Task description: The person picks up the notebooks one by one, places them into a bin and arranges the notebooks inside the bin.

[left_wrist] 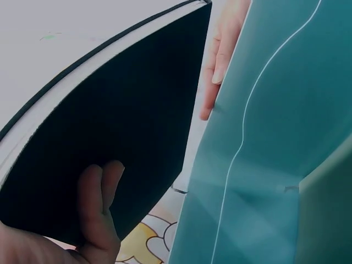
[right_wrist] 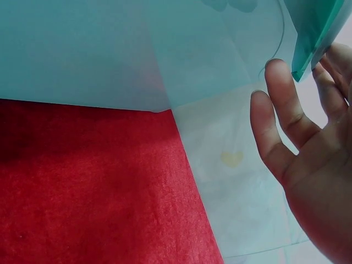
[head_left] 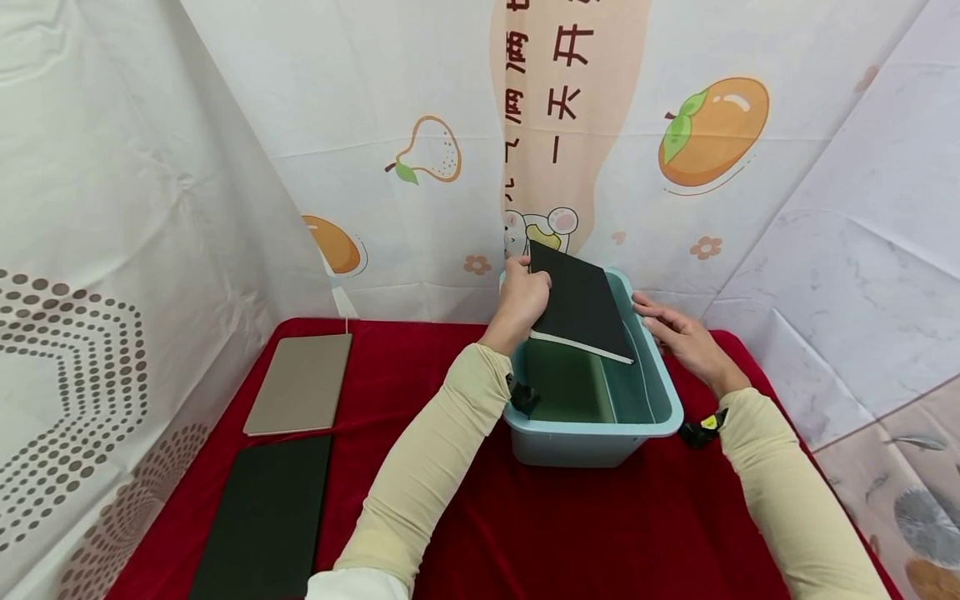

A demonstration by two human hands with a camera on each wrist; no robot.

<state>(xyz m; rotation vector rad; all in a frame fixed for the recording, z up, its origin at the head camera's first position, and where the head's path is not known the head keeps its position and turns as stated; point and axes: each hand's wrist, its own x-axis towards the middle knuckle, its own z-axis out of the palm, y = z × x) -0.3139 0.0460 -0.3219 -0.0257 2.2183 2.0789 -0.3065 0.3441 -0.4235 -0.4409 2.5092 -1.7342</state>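
Note:
My left hand [head_left: 522, 297] grips a black hardcover notebook [head_left: 583, 302] by its left edge and holds it tilted over a light blue plastic bin [head_left: 592, 428]. In the left wrist view, fingers [left_wrist: 98, 203] curl against the notebook's black cover, and its white page edges show. At the bin's right side is my right hand [head_left: 688, 340], fingers extended right at the rim. The right wrist view shows those fingers [right_wrist: 286, 93] spread, with nothing gripped. A flat dark green surface [head_left: 566, 387] shows inside the bin.
On the left of the red tablecloth [head_left: 420, 367] lie a grey-beige notebook [head_left: 300, 383] and, nearer, a black notebook [head_left: 262, 517]. A printed curtain [head_left: 420, 75] hangs close behind the bin, and more sheets enclose both sides.

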